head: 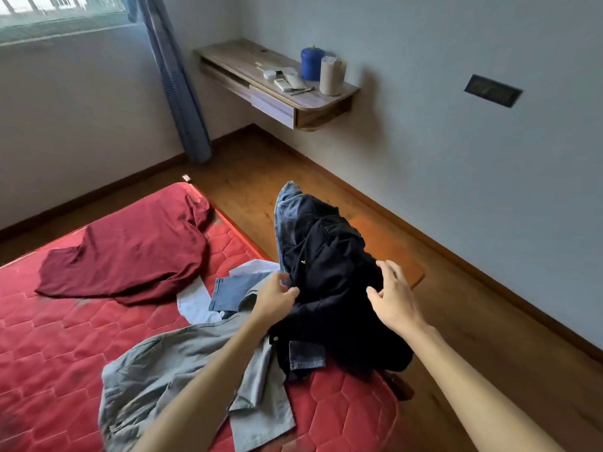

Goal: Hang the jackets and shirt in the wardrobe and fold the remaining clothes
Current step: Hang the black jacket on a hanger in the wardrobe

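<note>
Both hands (left hand [277, 296] pinching, right hand [393, 296] spread) meet the dark jacket [329, 272] overhanging the mattress [58, 347] edge.

Home bedroom: red mattress [49, 337], window curtain [176, 76], wall-mounted wooden shelf [235, 58].

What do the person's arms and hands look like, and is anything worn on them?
Both arms are bare as far as the frame shows: no sleeves, gloves, watch or rings visible on the left hand or the right hand.
</note>
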`<state>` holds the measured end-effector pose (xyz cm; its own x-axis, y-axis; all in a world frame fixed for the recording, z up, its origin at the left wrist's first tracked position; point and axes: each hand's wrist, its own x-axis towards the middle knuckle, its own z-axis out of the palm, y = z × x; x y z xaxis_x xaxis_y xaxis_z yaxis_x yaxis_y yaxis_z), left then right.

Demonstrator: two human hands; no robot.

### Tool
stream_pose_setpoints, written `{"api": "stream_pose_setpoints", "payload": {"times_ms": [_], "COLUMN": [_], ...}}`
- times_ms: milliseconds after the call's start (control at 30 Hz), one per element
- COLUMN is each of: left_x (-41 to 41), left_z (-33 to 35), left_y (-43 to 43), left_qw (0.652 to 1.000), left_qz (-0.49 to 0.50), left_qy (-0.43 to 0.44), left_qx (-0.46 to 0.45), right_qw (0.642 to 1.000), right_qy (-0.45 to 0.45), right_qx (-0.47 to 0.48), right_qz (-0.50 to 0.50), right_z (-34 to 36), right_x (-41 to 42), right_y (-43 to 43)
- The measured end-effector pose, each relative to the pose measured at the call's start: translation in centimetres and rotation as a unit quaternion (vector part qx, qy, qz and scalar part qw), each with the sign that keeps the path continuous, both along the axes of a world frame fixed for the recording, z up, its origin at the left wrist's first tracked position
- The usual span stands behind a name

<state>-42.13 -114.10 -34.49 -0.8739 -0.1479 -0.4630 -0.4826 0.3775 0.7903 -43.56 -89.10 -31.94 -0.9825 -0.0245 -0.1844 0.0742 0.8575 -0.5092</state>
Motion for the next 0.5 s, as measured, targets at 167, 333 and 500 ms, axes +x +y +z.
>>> {"api": "stream_pose_setpoints", "payload": {"times_ms": [167,333,500], "left_x": [-6.5,-8.4,-8.9], "left_z": [-3.2,-6.3,-8.6], "left_y": [1.3,2.5,2.1], "left_qw": [0.992,0.963,0.936], "left_qz": [0.114,0.174,0.196], "left_qy": [-0.049,-0.156,-0.194], "left_qx": [0.033,0.132,0.217], "right_qw": [0.999,0.998,0.999], "right_qy": [-0.043,0.027,0.011], "right_qx": [0.021,0.060,0.046], "right_qz": [0.002,0.014,0.025], "right_z": [-2.5,-4.4,-4.2], "right_x": [-4.1,-5.9,-6.8], "right_y": [1.4,2.9,2.9]}}
